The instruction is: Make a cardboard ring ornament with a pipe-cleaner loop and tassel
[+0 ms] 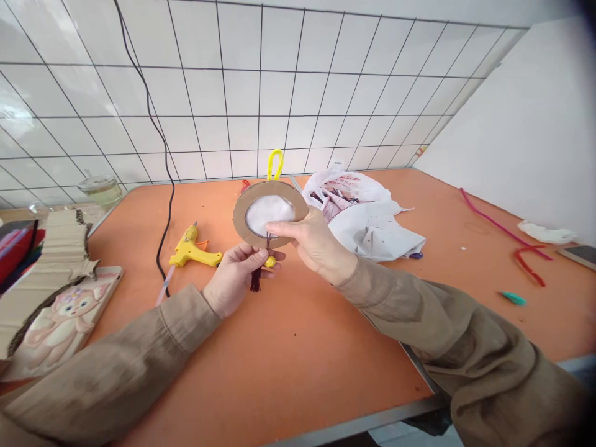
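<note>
My right hand [321, 243] grips a cardboard ring [243, 208] at its right edge, the thumb lying across its lower part. White fluffy filling [270, 212] shows in the ring's round opening. A yellow loop [276, 164] stands up from its top. Below the ring, my left hand [237, 273] is closed with thumb and fingers on the cord of a dark red tassel [256, 280]. A yellow bead [269, 261] hangs beside those fingertips. The cord runs up under my right thumb.
A yellow glue gun [193, 249] lies left of my hands, near a black cable [168, 205]. Torn cardboard [56, 261] and a cartoon-printed board [69, 316] are farther left. A white plastic bag [372, 217] sits behind right; pipe cleaners [503, 223] and a green feather-like piece [513, 298] lie right.
</note>
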`<state>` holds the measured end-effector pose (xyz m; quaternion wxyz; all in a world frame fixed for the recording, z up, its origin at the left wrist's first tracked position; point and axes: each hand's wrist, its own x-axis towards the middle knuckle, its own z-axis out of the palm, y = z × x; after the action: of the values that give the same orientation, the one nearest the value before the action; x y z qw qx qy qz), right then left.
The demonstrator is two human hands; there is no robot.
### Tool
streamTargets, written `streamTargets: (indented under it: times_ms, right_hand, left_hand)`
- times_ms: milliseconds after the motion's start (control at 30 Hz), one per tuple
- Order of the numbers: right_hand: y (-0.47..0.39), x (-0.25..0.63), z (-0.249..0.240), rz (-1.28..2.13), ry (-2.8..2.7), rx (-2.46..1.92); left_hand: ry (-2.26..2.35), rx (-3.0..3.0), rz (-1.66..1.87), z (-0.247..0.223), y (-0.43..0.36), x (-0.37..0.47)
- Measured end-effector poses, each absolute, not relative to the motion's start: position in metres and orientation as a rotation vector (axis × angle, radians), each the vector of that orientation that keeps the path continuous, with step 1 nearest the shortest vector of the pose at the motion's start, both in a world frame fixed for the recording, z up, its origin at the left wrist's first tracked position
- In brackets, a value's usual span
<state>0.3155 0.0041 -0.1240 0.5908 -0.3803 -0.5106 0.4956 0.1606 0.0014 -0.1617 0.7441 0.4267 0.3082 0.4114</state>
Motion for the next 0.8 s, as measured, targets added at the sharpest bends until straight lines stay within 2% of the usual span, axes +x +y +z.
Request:
streamTargets:
  times_ms: [800]
  right_hand:
    - [0.0027, 0.3132, -0.1216, 1.146, -1.178, -0.913]
  left_hand:
    - [0.665, 0.955, 0.924, -0.1641, 0.0015, 0.1604]
